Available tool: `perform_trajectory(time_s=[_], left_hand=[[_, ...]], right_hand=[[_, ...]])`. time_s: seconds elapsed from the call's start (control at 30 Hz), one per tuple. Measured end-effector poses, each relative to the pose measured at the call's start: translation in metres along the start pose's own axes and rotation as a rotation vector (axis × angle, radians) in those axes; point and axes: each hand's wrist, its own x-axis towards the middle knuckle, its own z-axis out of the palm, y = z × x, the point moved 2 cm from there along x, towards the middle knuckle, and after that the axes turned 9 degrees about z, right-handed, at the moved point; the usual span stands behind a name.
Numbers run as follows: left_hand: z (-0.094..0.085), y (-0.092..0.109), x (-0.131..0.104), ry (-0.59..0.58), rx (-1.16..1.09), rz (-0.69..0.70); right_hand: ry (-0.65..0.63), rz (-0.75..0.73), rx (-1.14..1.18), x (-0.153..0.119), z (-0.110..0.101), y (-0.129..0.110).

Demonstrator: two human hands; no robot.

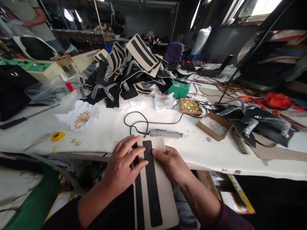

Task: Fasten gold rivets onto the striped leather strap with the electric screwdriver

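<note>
A beige panel with two black strips stands tilted between my hands at the table's front edge. My right hand grips its right edge, the thumb pressed on the front beside a small hole near the top of one strip. Over the panel's upper left part lies my left hand, its fingers apart and the tips touching or just above the strips. Just behind the panel, a grey corded electric screwdriver lies on the white table.
A pile of black and beige pieces rises at the back. Gold rings lie on white wrapping at left, near a yellow tape roll. Small boxes sit at right. A person stands at the far left.
</note>
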Motion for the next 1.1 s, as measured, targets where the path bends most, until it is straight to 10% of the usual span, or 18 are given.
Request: perform_trajectory(time_s=[0.3,1.1], left_hand=[[0.051,-0.026,-0.02,-0.143,-0.199,-0.048],[0.068,-0.04,-0.014,-0.276,-0.186,-0.106]], right_hand=[[0.36,0.032,-0.167,0.01,-0.009,0.038],[0.792,0.047,-1.137,0.033,-0.011,0.012]])
